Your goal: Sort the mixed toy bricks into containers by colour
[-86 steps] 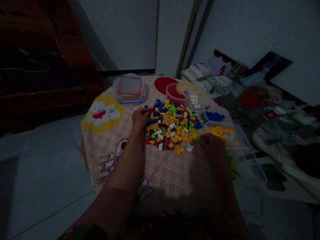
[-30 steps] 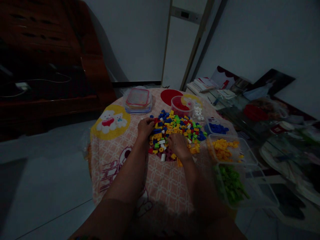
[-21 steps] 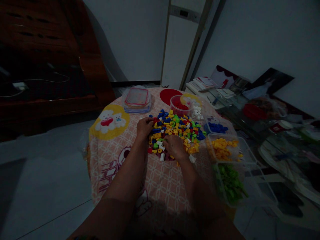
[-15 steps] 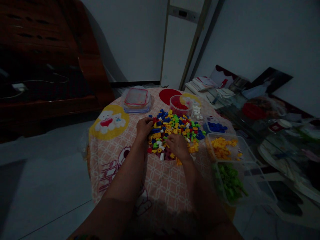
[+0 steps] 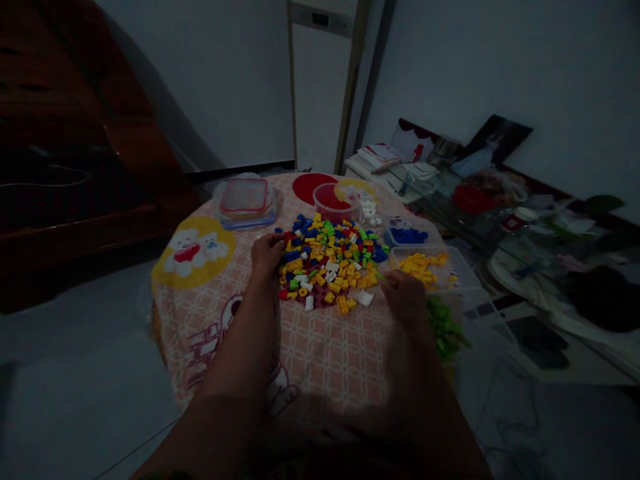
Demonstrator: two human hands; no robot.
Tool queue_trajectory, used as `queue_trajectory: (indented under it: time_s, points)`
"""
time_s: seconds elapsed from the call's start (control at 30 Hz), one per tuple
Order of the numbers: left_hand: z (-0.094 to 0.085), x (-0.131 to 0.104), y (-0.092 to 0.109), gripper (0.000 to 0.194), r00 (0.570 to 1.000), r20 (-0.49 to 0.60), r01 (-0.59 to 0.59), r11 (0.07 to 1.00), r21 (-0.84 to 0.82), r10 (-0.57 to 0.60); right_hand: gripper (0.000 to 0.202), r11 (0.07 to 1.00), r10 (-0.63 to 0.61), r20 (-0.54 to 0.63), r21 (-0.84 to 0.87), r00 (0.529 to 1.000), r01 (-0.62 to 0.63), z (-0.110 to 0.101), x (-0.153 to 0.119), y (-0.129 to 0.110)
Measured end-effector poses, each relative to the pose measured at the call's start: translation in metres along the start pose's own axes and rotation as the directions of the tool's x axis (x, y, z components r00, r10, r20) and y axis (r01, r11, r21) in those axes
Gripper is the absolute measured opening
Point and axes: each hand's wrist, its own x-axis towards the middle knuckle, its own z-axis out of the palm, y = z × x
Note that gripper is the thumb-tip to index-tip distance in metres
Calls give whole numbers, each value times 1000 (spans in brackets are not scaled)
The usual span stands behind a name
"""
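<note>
A mixed pile of toy building bricks (image 5: 325, 257) in yellow, blue, green, red and white lies on the patterned tablecloth (image 5: 325, 360). At the pile's left edge is my left hand (image 5: 267, 255), its fingers curled together beside a red brick; whatever they hold is hidden. My right hand (image 5: 404, 297) is closed in a pinch right of the pile, with a small green brick (image 5: 381, 275) showing at the fingertips. Close by stand a clear box of yellow bricks (image 5: 423, 268) and one of green bricks (image 5: 444, 328), partly covered by my right forearm.
Blue bricks (image 5: 409, 236) fill a small box behind the yellow ones. A round tub (image 5: 336, 212) with red bricks stands at the back, white bricks (image 5: 369, 212) beside it. Stacked lidded containers (image 5: 245, 203) sit back left. A cluttered glass table (image 5: 440, 193) stands to the right.
My right hand has moved from the pile's middle rightward toward the boxes, carrying a green brick. My left hand stays at the pile's left edge. The view has turned right.
</note>
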Motion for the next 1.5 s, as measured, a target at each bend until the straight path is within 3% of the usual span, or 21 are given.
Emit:
queue_trajectory:
  time_s: [0.17, 0.3, 0.4, 0.53, 0.73, 0.9, 1.07, 1.27, 1.37, 1.5]
  points:
    - [2, 1, -3, 36, 999, -14, -39, 999, -26, 39, 23, 960, 210, -116, -165, 971, -227, -36, -25, 50]
    - [5, -9, -2, 34, 996, -74, -63, 994, -92, 56, 30, 942, 234, -204, -195, 951, -274, -41, -37, 59]
    - [1, -27, 0, 33, 990, -98, -107, 989, -101, 97, 31, 978, 151, -182, -112, 972, -173, -25, -36, 35]
    - [-6, -57, -3, 33, 984, -171, -75, 989, -127, 53, 28, 994, -109, 5, 12, 994, 109, 9, -30, -20]
    - [-10, -80, -10, 35, 980, -199, -50, 980, -190, 11, 35, 943, -306, 205, -69, 930, 325, 48, -7, -97]
    - [-15, -83, -5, 33, 981, -168, -118, 983, -139, 94, 43, 895, -284, 401, -215, 871, 391, 64, 19, -133]
    - [-17, -84, 0, 33, 982, -162, -120, 986, -120, 99, 39, 874, -282, 463, -238, 840, 425, 71, 30, -146]
    - [-17, -84, 2, 33, 981, -178, -101, 988, -116, 79, 37, 865, -309, 458, -230, 834, 446, 75, 31, -145]
    - [-16, -84, 2, 33, 984, -168, -88, 985, -146, 63, 37, 875, -317, 409, -222, 856, 430, 72, 27, -138]
    - [-15, -83, 1, 30, 984, -168, -81, 981, -176, 51, 37, 952, -234, 245, -140, 941, 273, 61, 13, -121]
